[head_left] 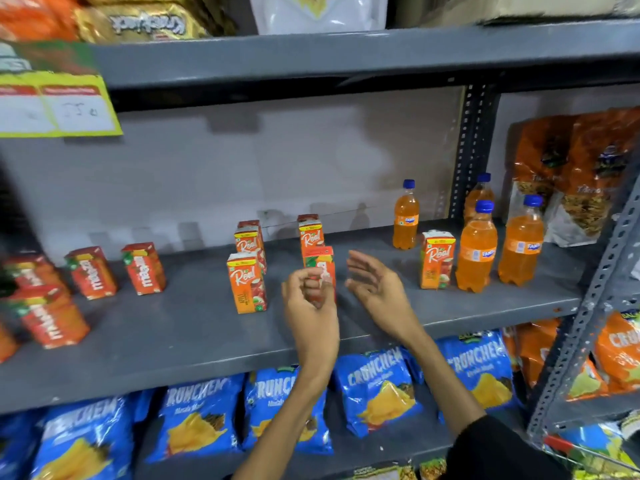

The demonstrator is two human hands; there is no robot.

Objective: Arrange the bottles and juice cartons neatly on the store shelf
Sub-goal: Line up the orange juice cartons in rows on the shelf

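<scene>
On the grey shelf point(173, 341) stand orange Real juice cartons: one at the front point(246, 282), one behind it point(250, 242), one further back point(311, 233), one by the bottles point(437, 259). Red Maaza cartons point(143, 268) are scattered at the left, several tilted. Orange Fanta bottles with blue caps stand upright at the right point(477, 251), one apart point(406, 216). My left hand point(308, 299) has curled fingers in front of a red Maaza carton point(320, 261); contact is unclear. My right hand point(375, 284) is beside it, fingers spread, holding nothing.
Blue Crunchem chip bags point(377, 386) fill the shelf below. Orange snack bags point(568, 174) stand behind the bottles at the right. A perforated steel post point(588, 306) bounds the right side. A yellow price tag point(55, 105) hangs from the shelf above.
</scene>
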